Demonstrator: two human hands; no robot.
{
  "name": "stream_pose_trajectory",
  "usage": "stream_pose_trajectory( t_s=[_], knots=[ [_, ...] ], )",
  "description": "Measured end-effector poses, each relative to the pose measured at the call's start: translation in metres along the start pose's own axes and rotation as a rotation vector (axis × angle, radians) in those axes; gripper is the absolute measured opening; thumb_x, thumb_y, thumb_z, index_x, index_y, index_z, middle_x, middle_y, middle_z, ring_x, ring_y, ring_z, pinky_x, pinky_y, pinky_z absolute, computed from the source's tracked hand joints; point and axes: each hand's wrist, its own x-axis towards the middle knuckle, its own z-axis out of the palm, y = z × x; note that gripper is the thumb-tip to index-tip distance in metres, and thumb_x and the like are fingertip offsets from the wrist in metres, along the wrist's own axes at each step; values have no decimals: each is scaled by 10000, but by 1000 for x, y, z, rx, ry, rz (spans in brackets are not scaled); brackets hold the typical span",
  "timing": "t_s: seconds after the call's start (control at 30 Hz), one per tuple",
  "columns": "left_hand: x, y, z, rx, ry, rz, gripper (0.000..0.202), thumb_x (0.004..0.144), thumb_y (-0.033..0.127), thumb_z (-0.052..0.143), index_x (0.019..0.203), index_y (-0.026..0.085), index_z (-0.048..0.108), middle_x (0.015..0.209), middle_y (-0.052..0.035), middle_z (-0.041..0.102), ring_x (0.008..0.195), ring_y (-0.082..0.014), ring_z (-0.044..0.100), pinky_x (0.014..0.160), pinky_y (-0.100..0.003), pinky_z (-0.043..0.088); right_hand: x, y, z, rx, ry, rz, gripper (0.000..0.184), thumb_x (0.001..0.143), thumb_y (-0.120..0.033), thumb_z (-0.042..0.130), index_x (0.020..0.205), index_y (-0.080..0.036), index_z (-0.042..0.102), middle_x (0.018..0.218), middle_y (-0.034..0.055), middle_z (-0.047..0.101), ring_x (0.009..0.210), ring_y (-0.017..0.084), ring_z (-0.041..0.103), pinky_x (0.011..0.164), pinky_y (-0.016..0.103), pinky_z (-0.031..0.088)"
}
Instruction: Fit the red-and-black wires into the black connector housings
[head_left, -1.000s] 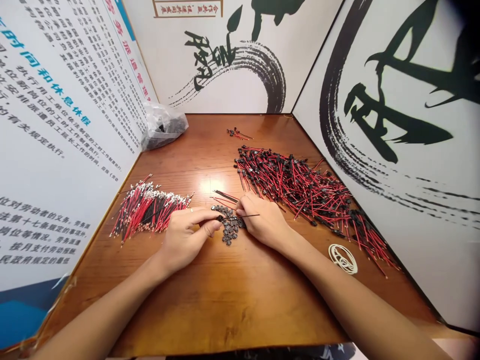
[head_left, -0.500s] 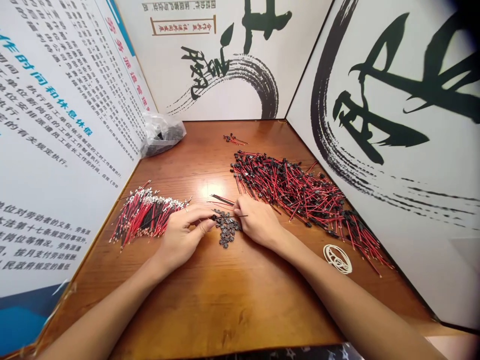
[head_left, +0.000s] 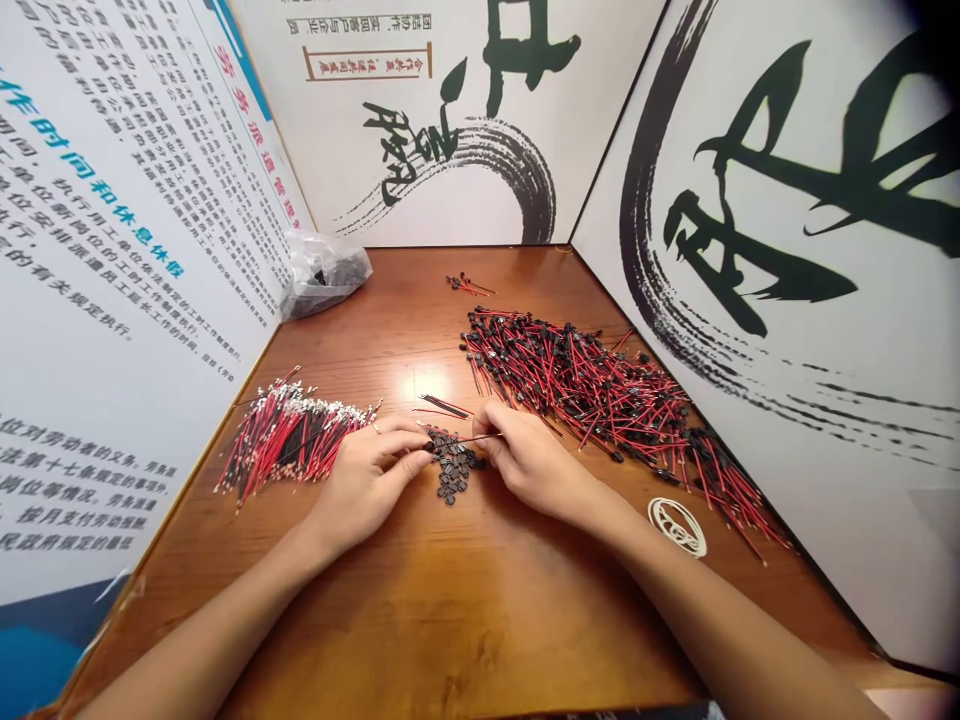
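My left hand (head_left: 375, 472) pinches a small black connector (head_left: 429, 445) between thumb and fingertips; it is partly hidden. A thin dark red wire (head_left: 466, 440) runs from there to my right hand (head_left: 529, 455), whose thumb and index finger are closed around it. Whether the wire sits inside the connector cannot be made out. Just beneath the fingertips lies a small heap of loose black connectors (head_left: 452, 482) on the wooden table. Behind it are several loose red and black wires (head_left: 444, 404).
Bunched red and black wires with white-silver ends (head_left: 296, 440) lie left. A large pile of red wires with black connectors (head_left: 570, 375) spreads right, near cream rubber bands (head_left: 677, 527). A clear plastic bag (head_left: 328, 275) stands back left; a few wired connectors (head_left: 469, 285) lie farther back. Printed panels enclose the table.
My right hand has turned so its thumb and index finger now show at the wire. The left hand stays nearly in place, still pinching the connector. The view has shifted slightly.
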Motion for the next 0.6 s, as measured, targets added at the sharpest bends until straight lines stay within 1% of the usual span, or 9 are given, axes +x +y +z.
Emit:
stream_pose_trajectory(
  t_s=[0.1, 0.27, 0.43, 0.5, 0.6],
  knots=[
    [0, 2, -1, -22, 14, -19, 121, 881, 175, 617, 869, 177, 738, 922, -59, 701, 830, -165, 659, 756, -292, 533, 0, -3, -3, 37, -12, 15, 140, 889, -111, 452, 792, -211, 448, 715, 4, 545, 677, 158, 484, 630, 287, 380],
    [1, 2, -3, -68, 32, -51, 125, 888, 189, 614, 872, 182, 738, 921, -57, 679, 821, -152, 644, 721, -258, 536, -2, -5, -6, 67, -41, 20, 108, 909, -136, 465, 842, -215, 496, 689, -7, 557, 630, 149, 485, 596, 281, 397],
    [1, 3, -5, -50, 38, -51, 131, 883, 190, 616, 854, 174, 743, 940, -68, 686, 837, -163, 646, 764, -279, 532, -3, -5, -8, 127, -95, 32, 115, 906, -127, 464, 849, -215, 512, 685, -10, 561, 604, 137, 496, 584, 278, 420],
    [1, 5, -5, -74, 24, -51, 139, 884, 183, 611, 852, 175, 746, 922, -65, 691, 823, -161, 645, 768, -282, 534, -2, -4, -7, 207, -89, 49, 101, 907, -145, 476, 841, -216, 504, 685, -15, 555, 594, 128, 503, 568, 269, 430],
    [2, 7, -5, -134, 33, -61, 135, 876, 173, 622, 842, 179, 752, 883, -57, 691, 811, -159, 638, 748, -273, 536, 0, -1, -3, 483, -25, 124, 39, 898, -202, 525, 873, -216, 498, 675, -36, 534, 550, 107, 506, 494, 236, 416]
  ],
)
